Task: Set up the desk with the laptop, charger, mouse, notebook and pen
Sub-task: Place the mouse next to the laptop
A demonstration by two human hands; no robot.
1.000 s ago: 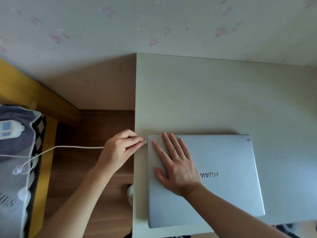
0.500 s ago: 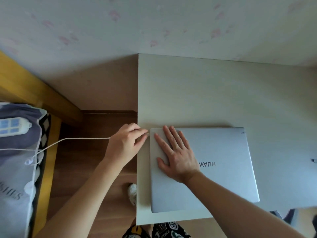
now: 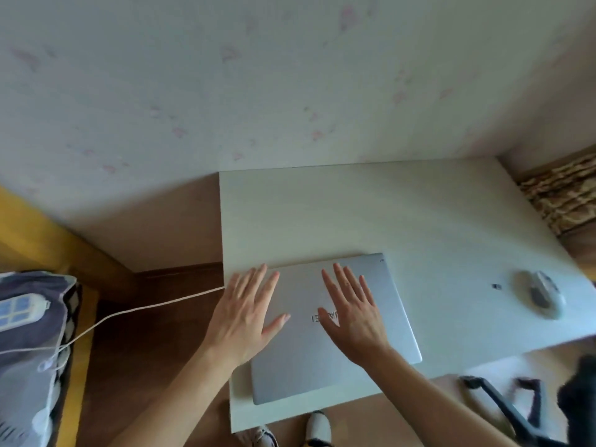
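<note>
A closed silver laptop (image 3: 309, 362) lies on the left part of the white desk (image 3: 403, 214). My left hand (image 3: 245, 314) rests flat with spread fingers over the laptop's left edge. My right hand (image 3: 354, 314) lies flat on the lid near the logo. A white charger cable (image 3: 145, 309) runs from the laptop's left side across the floor gap to a power strip (image 3: 19, 309) on the bed. A grey and white mouse (image 3: 543, 295) sits on the desk at the right, with a tiny dark receiver (image 3: 496, 286) beside it.
A bed with dark patterned bedding (image 3: 29, 366) and a yellow wooden frame (image 3: 35, 240) stands at the left. A black chair base (image 3: 503, 404) shows at the lower right. A woven mat (image 3: 561, 201) lies right of the desk. The wall runs along the desk's far edge.
My left hand has let go of the cable plug and now lies flat on the laptop. My right hand slid right across the lid. The view tilted, bringing the mouse into sight.
</note>
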